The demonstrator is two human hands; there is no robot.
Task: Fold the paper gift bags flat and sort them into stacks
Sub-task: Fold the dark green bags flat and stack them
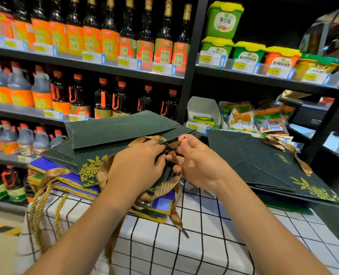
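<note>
A dark green paper gift bag [113, 130] with gold leaf print and gold ribbon handles lies partly folded on top of a left pile. My left hand [136, 167] presses on its lower part, fingers curled at its top edge. My right hand [196, 161] pinches that same edge and the gold ribbon [174, 165] beside it. Under this bag lie blue and gold bags [69, 179] with twisted gold cord handles. To the right sits a stack of flat dark green bags [263, 163].
The bags rest on a table with a white, black-grid cloth [194, 245]. Behind stand black store shelves [188, 80] with soy sauce bottles, green and orange tubs and snack packets. A gold cord handle [43, 205] hangs over the table's left edge.
</note>
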